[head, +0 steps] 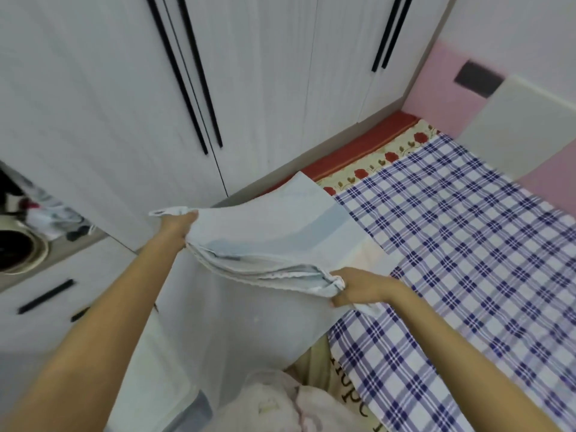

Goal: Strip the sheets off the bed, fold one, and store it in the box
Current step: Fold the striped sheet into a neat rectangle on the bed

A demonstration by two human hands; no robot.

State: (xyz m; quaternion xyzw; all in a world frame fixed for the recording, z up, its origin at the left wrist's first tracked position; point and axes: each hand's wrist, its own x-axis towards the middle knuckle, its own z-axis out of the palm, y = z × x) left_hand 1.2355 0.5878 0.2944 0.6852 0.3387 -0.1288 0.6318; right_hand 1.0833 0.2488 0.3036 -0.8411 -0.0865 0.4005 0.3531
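A pale blue-and-white sheet (274,238), folded into several layers, is held up in the air over the left edge of the bed. My left hand (179,224) grips its far left corner. My right hand (358,286) pinches the bunched near corner. A loose layer of the same sheet (237,325) hangs down below my hands. On the mattress lies a blue-and-white checked sheet (467,244), with a floral sheet (374,168) and a red layer (358,148) showing at its far edge. A translucent box (187,410) shows faintly at the bottom, partly hidden by the hanging fabric.
White wardrobe doors with black handles (193,88) stand close along the bed's left side. A low white drawer unit (46,294) with clutter on top sits at the left. Pink and white wall panels (514,120) back the bed. Pinkish fabric (280,406) lies at the bottom.
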